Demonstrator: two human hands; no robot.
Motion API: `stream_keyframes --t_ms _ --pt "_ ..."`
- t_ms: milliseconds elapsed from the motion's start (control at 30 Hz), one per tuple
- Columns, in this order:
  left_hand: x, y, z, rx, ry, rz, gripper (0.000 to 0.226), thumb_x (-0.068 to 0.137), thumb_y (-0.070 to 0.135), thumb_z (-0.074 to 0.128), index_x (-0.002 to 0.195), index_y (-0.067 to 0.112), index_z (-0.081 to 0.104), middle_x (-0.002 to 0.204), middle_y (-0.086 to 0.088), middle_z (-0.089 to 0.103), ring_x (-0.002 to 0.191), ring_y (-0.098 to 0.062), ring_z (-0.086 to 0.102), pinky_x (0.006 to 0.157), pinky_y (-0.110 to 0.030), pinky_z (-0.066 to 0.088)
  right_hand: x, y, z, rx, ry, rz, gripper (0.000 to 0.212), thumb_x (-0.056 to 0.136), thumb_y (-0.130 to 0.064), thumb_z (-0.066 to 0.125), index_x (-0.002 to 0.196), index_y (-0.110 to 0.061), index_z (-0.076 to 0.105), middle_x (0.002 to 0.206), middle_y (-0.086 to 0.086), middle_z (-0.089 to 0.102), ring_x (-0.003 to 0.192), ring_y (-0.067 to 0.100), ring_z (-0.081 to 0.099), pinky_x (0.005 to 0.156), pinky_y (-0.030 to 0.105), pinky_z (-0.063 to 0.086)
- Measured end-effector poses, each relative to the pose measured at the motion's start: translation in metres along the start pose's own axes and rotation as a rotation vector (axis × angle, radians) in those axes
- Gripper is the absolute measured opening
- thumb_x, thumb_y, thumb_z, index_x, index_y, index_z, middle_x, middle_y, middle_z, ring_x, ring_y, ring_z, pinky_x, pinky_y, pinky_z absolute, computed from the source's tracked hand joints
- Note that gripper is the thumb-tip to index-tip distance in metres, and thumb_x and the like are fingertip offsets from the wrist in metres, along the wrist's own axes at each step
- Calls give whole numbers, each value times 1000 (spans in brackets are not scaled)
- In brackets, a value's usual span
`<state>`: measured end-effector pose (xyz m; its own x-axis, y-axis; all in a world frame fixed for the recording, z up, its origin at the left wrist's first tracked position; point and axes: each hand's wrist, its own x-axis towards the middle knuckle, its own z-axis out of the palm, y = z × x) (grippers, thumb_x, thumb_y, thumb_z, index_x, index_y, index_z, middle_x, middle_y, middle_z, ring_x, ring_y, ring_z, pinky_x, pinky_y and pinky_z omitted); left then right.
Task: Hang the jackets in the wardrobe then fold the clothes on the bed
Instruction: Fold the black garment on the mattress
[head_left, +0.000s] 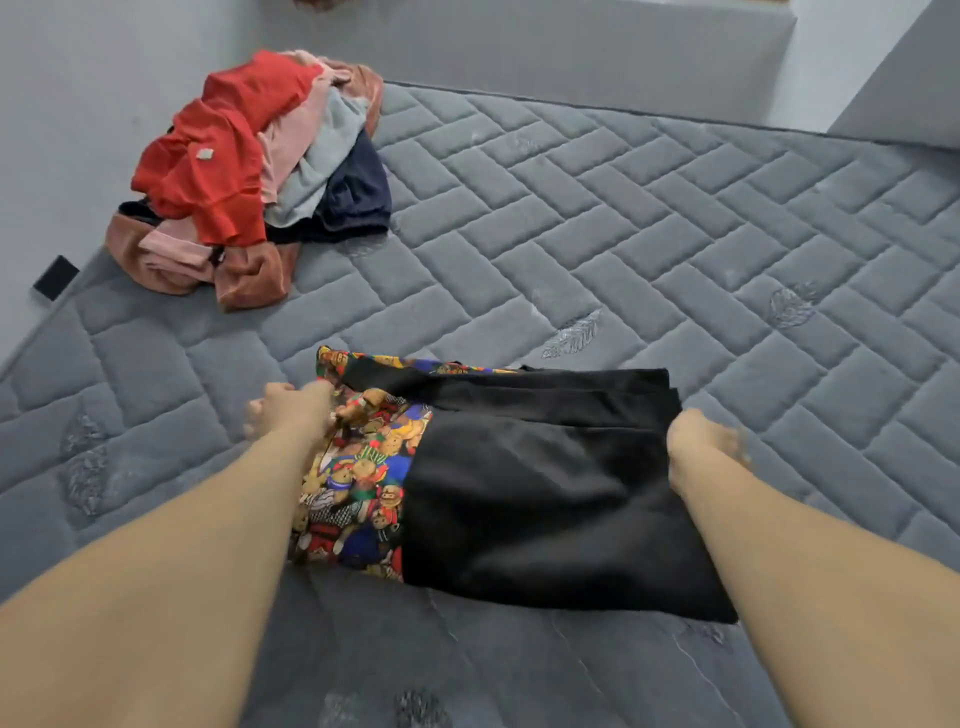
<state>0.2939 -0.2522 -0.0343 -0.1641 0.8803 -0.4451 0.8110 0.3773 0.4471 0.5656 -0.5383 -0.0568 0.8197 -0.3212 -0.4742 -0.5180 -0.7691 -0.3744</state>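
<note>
A black garment (540, 493) lies folded on the grey quilted mattress (649, 234), on top of a colourful teddy-bear print garment (358, 483) that shows at its left side. My left hand (288, 410) is at the print garment's upper left edge, blurred, fingers curled against the fabric. My right hand (706, 441) is at the black garment's right edge, also blurred, fingers pointing down onto the mattress. A heap of unfolded clothes (249, 171) in red, pink, grey, navy and rust velvet sits at the far left of the bed.
A grey padded headboard (519, 47) runs along the far side. A pale wall (67, 130) borders the bed on the left, with a small black object (56, 277) on it. Bare mattress spreads to the right and far side.
</note>
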Motion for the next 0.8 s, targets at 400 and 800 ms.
stream_keyframes --t_ms 400,800 --pt "52 -10 68 180 154 319 20 102 30 36 105 13 46 118 -19 58 110 -42 54 92 -49 40 44 -2 60 -163 244 -186 41 97 -34 50 125 -4 48 132 20 52 120 41 49 101 50 38" --pt "67 15 88 452 66 620 60 93 61 28 147 38 15 160 2 5 148 -22 -2 106 -73 -9 -20 -53 122 -505 218 -1068 62 91 -34 52 145 -7 36 152 16 30 141 31 26 117 47 2"
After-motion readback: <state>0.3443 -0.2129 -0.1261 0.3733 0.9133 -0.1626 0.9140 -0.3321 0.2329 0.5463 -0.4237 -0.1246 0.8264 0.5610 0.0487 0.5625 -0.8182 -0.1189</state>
